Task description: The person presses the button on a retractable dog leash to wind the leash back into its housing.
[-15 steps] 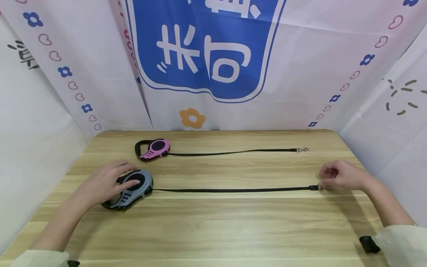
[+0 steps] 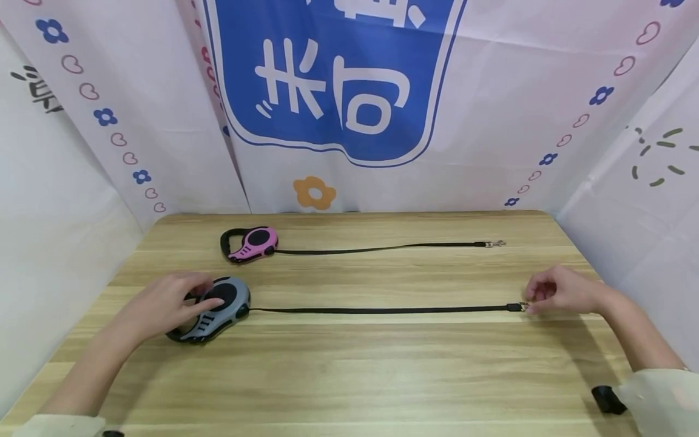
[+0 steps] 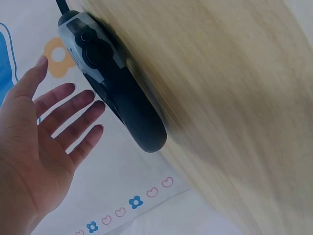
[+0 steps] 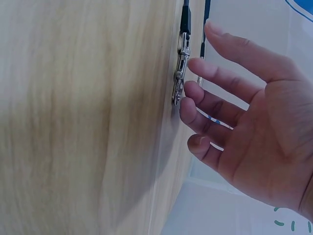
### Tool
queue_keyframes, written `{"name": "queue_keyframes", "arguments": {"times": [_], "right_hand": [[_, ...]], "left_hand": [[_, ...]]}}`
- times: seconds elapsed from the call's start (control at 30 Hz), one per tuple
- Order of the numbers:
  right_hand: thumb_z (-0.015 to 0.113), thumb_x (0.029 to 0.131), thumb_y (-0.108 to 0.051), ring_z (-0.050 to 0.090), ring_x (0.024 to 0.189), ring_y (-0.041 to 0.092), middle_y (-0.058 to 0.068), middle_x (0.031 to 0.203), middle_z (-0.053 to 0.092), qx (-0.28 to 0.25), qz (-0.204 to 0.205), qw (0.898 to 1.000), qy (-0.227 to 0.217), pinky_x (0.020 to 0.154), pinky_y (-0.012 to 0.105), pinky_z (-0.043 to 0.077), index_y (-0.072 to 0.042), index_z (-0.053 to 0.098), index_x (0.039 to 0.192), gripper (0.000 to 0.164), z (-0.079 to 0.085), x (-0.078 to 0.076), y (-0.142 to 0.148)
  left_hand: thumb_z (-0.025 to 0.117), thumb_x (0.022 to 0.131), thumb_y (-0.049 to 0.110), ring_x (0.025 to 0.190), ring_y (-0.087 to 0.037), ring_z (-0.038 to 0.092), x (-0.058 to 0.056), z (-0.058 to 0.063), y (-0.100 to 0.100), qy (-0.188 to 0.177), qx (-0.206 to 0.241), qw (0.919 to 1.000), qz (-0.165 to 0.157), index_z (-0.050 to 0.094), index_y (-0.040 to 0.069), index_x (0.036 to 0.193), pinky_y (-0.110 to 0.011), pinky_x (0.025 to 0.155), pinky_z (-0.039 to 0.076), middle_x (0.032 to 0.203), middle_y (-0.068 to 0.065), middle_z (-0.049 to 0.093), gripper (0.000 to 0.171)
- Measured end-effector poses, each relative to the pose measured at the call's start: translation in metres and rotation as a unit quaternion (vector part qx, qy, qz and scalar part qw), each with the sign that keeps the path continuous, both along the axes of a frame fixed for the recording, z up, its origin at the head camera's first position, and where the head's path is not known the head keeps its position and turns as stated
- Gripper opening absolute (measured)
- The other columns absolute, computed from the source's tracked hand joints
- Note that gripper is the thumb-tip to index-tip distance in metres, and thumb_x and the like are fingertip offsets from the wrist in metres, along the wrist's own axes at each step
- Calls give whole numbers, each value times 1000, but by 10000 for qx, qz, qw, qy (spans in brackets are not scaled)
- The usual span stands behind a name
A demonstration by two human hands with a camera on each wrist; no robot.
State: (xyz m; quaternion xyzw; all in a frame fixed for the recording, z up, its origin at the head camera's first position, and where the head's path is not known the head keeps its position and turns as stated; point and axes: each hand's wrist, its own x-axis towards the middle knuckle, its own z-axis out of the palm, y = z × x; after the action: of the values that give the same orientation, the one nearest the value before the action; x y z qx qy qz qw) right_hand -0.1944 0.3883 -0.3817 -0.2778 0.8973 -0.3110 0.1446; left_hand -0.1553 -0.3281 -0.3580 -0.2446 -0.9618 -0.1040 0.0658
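Observation:
A grey and black retractable dog leash [image 2: 238, 292] lies on the wooden table, its black strap [image 2: 382, 311] pulled out straight to the right. My left hand [image 2: 169, 303] hovers over the handle side; the left wrist view has its fingers spread loosely beside the black handle [image 3: 132, 107], holding nothing. At the strap's far end is a silver metal clip [image 4: 181, 68]. Bent, relaxed fingers of my right hand [image 2: 568, 291] are right beside that clip, and from the head they overlap its tip. The thumb stands apart from the fingers in the right wrist view.
Behind, a smaller pink and black retractable leash [image 2: 252, 247] lies parallel, with its strap [image 2: 349, 250] out to the right and a silver clip [image 2: 496, 243] at the end. A printed white cloth [image 2: 480, 152] hangs along the table's back edge.
The right hand has shifted slightly, its fingertips now covering the end of the clip. The left hand has moved a little left and its fingers sit slightly lower. Both leashes stay put.

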Motion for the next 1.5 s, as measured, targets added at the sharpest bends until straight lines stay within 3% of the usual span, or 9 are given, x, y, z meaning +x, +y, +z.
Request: {"name": "queue_keyframes", "arguments": {"times": [0.1,0.23,0.43,0.6,0.73,0.97,1.13,1.5], "right_hand": [[83,86,-8,53,70,4,-7,78,61,102,-33,9998,-193,61,24,47,-5,71,94,14,1,2,0],[85,84,-10,53,71,4,-7,79,60,191,-45,9993,-328,62,23,47,-7,71,94,17,2,4,0],[89,78,-8,49,69,3,-8,78,57,164,51,9991,-381,59,23,43,-6,70,91,23,0,5,1],[88,77,-4,47,69,2,-9,77,55,130,118,9988,-464,58,23,41,-4,67,87,23,-1,4,4],[85,78,3,48,68,0,-9,77,58,127,220,9988,-427,57,22,43,-3,67,83,20,-4,3,4],[81,78,7,49,67,-1,-9,75,60,257,297,9985,-373,56,21,45,-5,66,79,19,-5,-1,1],[79,78,5,50,66,0,-9,75,59,493,156,9972,-538,58,22,44,-7,67,79,17,-1,-2,-3],[79,79,0,51,67,4,-5,75,59,632,-187,9949,-757,60,24,45,-9,66,80,15,3,-4,-3]], "left_hand": [[78,93,35,61,0,43,1,0,-2,22,60,9999,-103,57,23,77,-27,57,42,69,15,50,30],[79,92,36,58,1,41,4,1,-5,-141,165,9997,-65,53,25,72,-24,55,40,64,16,47,35],[76,94,41,53,1,41,8,0,-11,-1033,209,9944,103,60,23,68,-22,52,39,60,16,47,35],[78,93,40,51,2,36,11,-3,-15,-1697,473,9844,-35,54,23,62,-21,50,34,56,18,41,42],[83,88,36,54,3,37,11,-5,-19,-1820,532,9813,-334,54,22,63,-20,51,34,59,19,42,41],[93,76,31,63,3,46,8,-8,-27,-2150,507,9731,-645,63,20,69,-22,56,43,67,18,55,33],[93,76,22,65,4,49,4,-10,-30,-2409,629,9643,-896,64,18,71,-23,56,45,70,18,58,30],[88,79,11,64,6,43,4,-13,-32,-2149,804,9660,-1194,57,17,69,-21,54,37,69,21,48,33]]}}
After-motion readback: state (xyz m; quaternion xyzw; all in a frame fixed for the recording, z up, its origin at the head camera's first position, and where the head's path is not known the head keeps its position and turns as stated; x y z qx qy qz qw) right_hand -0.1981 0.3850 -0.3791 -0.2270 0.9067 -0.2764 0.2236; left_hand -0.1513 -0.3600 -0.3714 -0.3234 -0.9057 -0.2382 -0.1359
